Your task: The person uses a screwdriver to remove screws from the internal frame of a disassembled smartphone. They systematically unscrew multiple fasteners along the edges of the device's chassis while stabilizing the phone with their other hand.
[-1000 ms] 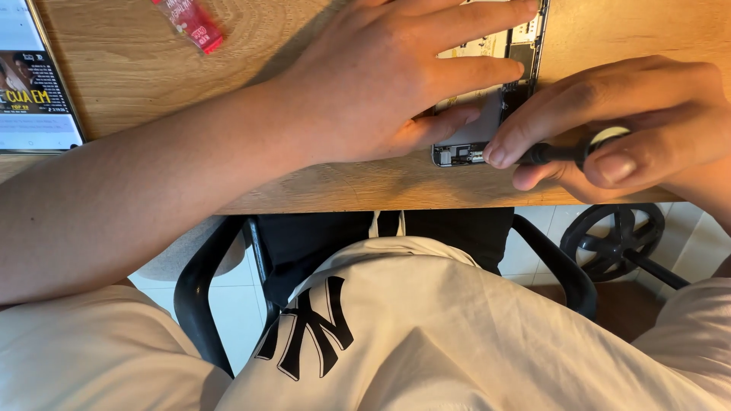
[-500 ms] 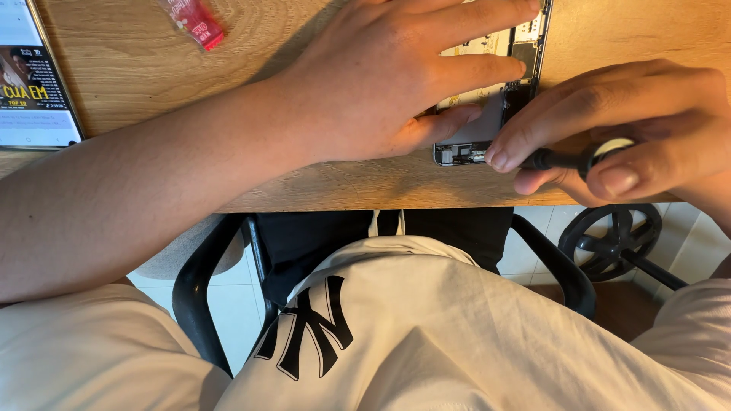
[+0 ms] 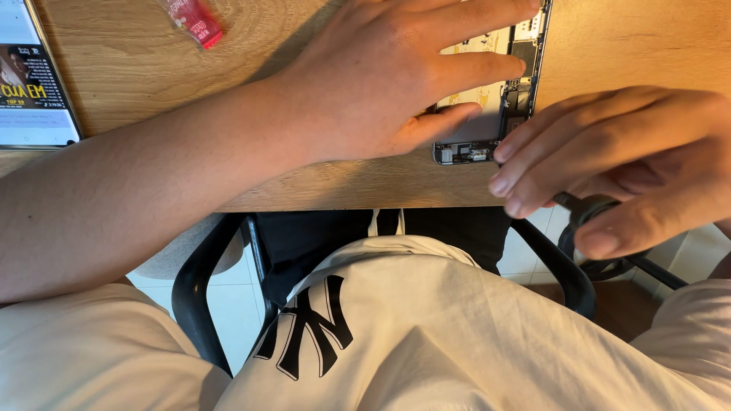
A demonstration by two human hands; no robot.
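Opened phone [image 3: 495, 114]: flat on wooden desk [image 3: 137, 68], near its front edge, internals exposed. Left hand [image 3: 396, 76] spread flat, pressing it down. Right hand [image 3: 609, 164] just beside, fingers pinching a dark tool [image 3: 586, 207], probably a screwdriver handle.

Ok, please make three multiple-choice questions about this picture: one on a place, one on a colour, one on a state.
1. Where does the left hand rest?
A. on the opened phone
B. on the chair armrest
C. on the tablet

2. What colour is the small packet at the table's far edge?
A. blue
B. red
C. green

3. What state is the phone in?
A. closed, screen lit
C. wrapped in paper
B. open, inner parts showing

Answers: 1 A, the fingers lie flat across the phone. 2 B, it is plainly red on the wooden table. 3 B, its inner parts are exposed, while the right hand holds a dark tool beside it.
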